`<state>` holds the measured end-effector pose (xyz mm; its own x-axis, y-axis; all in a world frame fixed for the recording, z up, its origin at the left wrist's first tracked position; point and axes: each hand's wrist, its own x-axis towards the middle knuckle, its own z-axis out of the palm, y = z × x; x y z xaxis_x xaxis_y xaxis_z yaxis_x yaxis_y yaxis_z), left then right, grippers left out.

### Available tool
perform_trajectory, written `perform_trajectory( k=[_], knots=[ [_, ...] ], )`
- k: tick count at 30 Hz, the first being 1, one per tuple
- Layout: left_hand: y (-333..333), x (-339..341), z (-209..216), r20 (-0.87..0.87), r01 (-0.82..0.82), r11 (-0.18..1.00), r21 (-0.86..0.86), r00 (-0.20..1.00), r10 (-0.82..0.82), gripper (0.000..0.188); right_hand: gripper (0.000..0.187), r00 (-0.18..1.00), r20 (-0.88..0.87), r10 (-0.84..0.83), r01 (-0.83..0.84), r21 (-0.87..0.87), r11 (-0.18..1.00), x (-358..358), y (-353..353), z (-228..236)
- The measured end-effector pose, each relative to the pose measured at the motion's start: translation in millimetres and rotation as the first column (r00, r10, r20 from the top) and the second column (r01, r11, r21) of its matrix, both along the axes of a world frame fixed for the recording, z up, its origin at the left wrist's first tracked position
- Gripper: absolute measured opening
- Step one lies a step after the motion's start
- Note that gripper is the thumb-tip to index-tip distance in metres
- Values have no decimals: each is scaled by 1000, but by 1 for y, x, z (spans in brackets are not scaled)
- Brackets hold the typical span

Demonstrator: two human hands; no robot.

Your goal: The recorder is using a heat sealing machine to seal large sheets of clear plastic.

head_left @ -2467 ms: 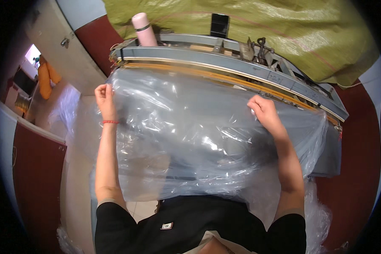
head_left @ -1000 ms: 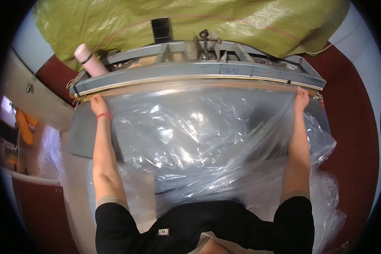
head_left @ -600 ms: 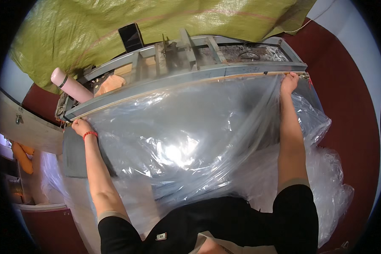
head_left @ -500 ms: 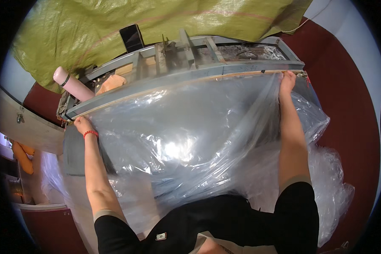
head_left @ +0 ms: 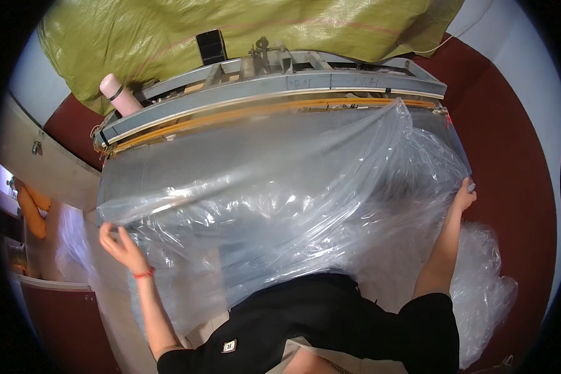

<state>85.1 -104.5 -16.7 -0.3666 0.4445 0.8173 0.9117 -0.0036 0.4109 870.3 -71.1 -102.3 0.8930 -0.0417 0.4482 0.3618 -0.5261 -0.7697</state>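
Observation:
A wide sheet of clear plastic film (head_left: 293, 218) drapes over a grey work surface (head_left: 149, 165) and hangs down in front of me. My left hand (head_left: 122, 248) is beside the film's left edge, its thumb and loosely bent fingers apart, with nothing visibly held. At the right side, my right hand (head_left: 464, 197) has its fingers closed on the film's edge. Beyond the film, a grey metal frame (head_left: 262, 88) spans the far side of the surface. An orange-yellow strip (head_left: 255, 113) runs beneath its front bar.
On the left of the frame leans a pink bottle (head_left: 123, 100). A dark phone (head_left: 211, 47) stands against a yellow-green woven sheet (head_left: 243, 28) behind. More crumpled film (head_left: 483, 287) lies at the right on the dark red floor (head_left: 517, 187). A pale door (head_left: 50, 149) stands at the left.
Both hands have left the frame's front bar and come nearer to me; the right has also moved outward. The bar has lifted, baring the orange-yellow strip. The film's left part has slid nearer.

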Motion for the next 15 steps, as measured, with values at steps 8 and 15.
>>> perform_trajectory(
  k=[8,15],
  knots=[
    [-77,154,-123,404,696,68,-715,490,-773,20,27,798,38,601,-534,506,677,-57,73,32],
    [-48,3,-76,867,681,609,-406,498,21,28,47,-121,-175,977,-885,464,-27,-259,122,169]
  ],
)
